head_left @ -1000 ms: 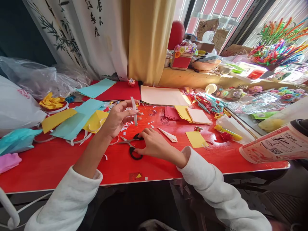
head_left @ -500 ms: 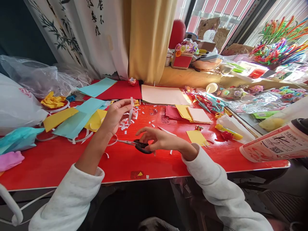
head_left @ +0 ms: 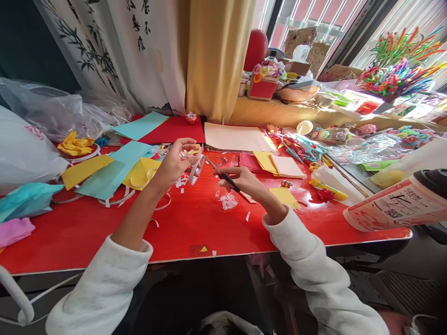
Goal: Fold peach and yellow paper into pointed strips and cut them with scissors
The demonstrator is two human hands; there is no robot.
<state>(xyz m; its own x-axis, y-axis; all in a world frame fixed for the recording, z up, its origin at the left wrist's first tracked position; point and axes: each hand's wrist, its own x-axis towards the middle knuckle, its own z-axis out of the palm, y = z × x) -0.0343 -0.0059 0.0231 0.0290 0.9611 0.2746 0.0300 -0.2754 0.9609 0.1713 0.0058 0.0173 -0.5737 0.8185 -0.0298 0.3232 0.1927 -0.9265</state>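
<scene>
My left hand (head_left: pixel 179 160) pinches a narrow white paper strip (head_left: pixel 194 171), which hangs curled below the fingertips above the red table. Black-handled scissors (head_left: pixel 228 181) are in my right hand (head_left: pixel 239 179), their blades pointing up and left at the strip. The blade tips come close to the strip; whether they touch it I cannot tell. Beneath my right hand lies a small heap of white paper bits (head_left: pixel 228 201). More white scraps (head_left: pixel 182 180) lie behind and below my left hand.
Blue paper (head_left: pixel 113 174) and yellow paper (head_left: pixel 87 171) lie at the left. Farther back are a cream sheet (head_left: pixel 237 136) and small coloured sheets (head_left: pixel 286 166). A tilted drink cup (head_left: pixel 391 204) stands at the right edge, near a yellow glue tube (head_left: pixel 328 190).
My right hand has lifted the scissors off the low position and turned their blades up toward the strip. My left hand has shifted slightly right, and the strip now hangs curled.
</scene>
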